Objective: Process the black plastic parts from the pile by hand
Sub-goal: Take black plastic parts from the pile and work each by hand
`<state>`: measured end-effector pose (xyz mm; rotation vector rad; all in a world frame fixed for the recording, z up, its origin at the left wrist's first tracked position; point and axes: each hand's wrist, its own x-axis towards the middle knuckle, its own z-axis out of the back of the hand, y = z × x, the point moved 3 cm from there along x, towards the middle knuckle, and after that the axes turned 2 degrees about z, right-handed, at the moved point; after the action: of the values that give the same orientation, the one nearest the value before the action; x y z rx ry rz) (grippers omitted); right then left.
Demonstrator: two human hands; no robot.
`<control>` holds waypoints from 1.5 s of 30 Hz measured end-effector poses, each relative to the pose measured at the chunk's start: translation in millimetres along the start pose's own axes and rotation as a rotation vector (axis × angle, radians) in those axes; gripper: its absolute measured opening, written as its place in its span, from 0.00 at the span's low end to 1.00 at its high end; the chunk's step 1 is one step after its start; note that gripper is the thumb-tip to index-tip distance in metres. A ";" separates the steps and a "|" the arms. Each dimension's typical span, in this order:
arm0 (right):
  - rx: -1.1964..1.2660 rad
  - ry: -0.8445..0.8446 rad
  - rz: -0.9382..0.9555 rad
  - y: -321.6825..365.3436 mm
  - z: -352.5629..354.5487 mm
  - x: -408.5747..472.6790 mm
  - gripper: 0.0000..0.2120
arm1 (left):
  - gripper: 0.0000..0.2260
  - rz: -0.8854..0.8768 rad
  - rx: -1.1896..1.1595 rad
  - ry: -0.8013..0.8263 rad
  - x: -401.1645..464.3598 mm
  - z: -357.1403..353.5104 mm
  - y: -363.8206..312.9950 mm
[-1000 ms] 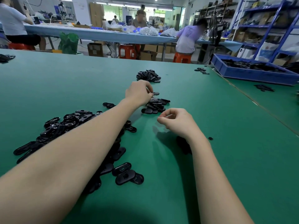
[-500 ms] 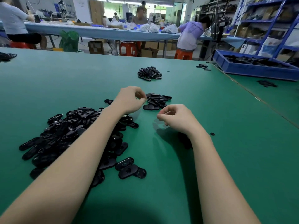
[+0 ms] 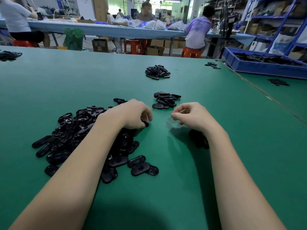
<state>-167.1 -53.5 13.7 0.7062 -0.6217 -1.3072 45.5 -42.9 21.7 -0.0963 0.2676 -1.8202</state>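
A big loose pile of black oval plastic parts [image 3: 69, 138] lies on the green table [image 3: 166, 188] at my left. My left hand [image 3: 129, 115] sits on the pile's far right edge, its fingers curled down around one black part [image 3: 146, 124] whose end shows under the fingertips. A small neat heap of parts [image 3: 166, 100] lies just beyond both hands. My right hand [image 3: 191, 117] rests on the table to the right, fingers loosely curled, with nothing visible in it. A small dark clump of bits [image 3: 198, 140] lies under my right wrist.
Another heap of parts [image 3: 157, 72] lies farther back at centre. A blue tray [image 3: 265, 68] with black parts stands at the back right, past a seam in the table. More parts lie at the far left edge [image 3: 8, 55]. People sit at a long bench behind.
My left hand has pulled back from the small heap to the near pile and closed its fingers on a part there. My right hand has stayed where it was.
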 end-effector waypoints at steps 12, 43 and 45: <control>-0.293 -0.096 -0.130 -18.3 27.7 -0.7 0.08 | 0.11 0.026 -0.706 -0.324 1.7 -7.6 -28.0; -0.203 -0.159 -0.211 -22.2 30.4 -6.2 0.02 | 0.08 0.267 -1.266 -0.261 7.5 -18.2 -20.9; -0.193 -0.155 -0.209 -21.8 29.7 -6.2 0.04 | 0.08 0.266 -1.201 -0.263 7.3 -18.8 -21.0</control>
<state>-204.4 -53.2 16.1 0.5248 -0.5465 -1.6038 19.9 -42.3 7.9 -1.0664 1.0910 -1.1485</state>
